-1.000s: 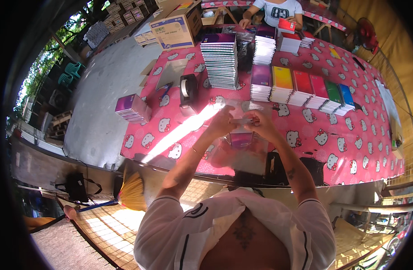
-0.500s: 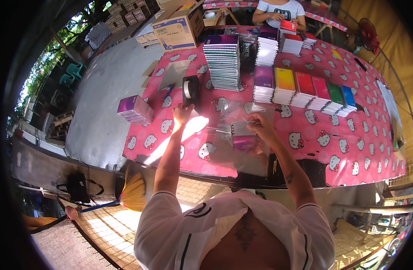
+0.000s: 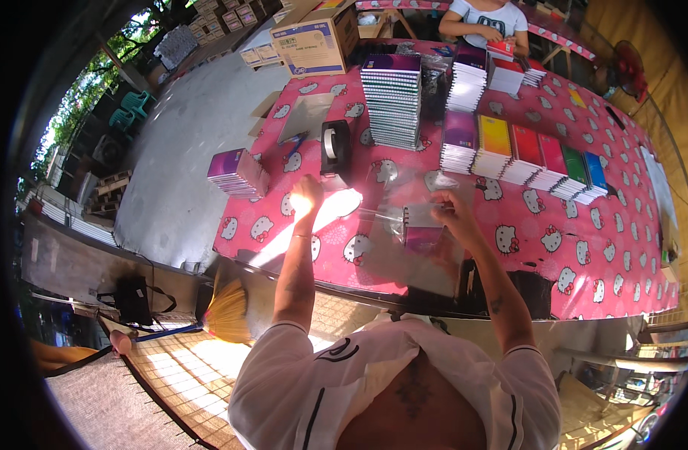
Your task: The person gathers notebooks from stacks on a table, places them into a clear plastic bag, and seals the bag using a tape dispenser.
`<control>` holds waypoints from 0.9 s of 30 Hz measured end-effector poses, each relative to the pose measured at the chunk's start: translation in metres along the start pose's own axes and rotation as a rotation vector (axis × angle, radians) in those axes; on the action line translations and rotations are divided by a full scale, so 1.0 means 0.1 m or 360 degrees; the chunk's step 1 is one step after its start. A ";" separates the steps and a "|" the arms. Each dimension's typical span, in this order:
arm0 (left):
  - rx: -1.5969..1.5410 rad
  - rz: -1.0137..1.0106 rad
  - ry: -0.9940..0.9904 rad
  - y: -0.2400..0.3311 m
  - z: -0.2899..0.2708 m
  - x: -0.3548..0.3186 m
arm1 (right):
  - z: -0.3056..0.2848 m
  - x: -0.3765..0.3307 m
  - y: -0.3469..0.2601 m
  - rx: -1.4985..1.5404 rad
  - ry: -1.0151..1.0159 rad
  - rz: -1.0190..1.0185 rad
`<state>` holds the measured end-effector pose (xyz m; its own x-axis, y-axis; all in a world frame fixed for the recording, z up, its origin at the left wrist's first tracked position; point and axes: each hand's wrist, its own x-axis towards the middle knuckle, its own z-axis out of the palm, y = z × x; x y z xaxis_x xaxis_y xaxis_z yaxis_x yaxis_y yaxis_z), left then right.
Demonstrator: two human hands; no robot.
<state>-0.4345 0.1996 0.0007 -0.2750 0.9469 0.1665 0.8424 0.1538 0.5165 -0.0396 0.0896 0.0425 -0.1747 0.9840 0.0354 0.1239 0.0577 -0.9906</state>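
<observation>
On the pink patterned tablecloth in front of me lies a purple-and-white spiral notebook (image 3: 422, 238) with clear plastic film (image 3: 395, 196) spread around it. My right hand (image 3: 450, 210) is over the notebook's upper right part, thumb and fingers pinched on the film. My left hand (image 3: 307, 193), brightly sunlit, is closed just left of the front end of a black tape dispenser (image 3: 335, 154) with a light roll in it. Whatever its fingers hold is too washed out to make out. A short stack of purple notebooks (image 3: 237, 174) stands left of that hand.
Tall notebook stacks (image 3: 392, 105) stand behind the dispenser. A row of coloured notebook piles (image 3: 524, 154) crosses the right. A blue-handled cutter (image 3: 295, 142) lies at the left beside a flat sheet. A cardboard box (image 3: 314, 45) is farther back. Across the table, a person (image 3: 486, 26) handles red notebooks.
My left hand has drawn slightly left and away from the tape dispenser's front end. My right hand stays at the film over the notebook. The whole view has shifted a little.
</observation>
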 end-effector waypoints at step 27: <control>0.0339 0.1766 -0.0256 2.16 -0.09 -1.35 | 0.52 -0.96 1.03 0.1486 -0.0094 0.0715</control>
<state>-0.2192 0.1029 0.0973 0.7200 0.6133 0.3247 0.6494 -0.7604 -0.0039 -0.0611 -0.0077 -0.0701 -0.3503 0.8711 -0.3443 -0.6122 -0.4911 -0.6197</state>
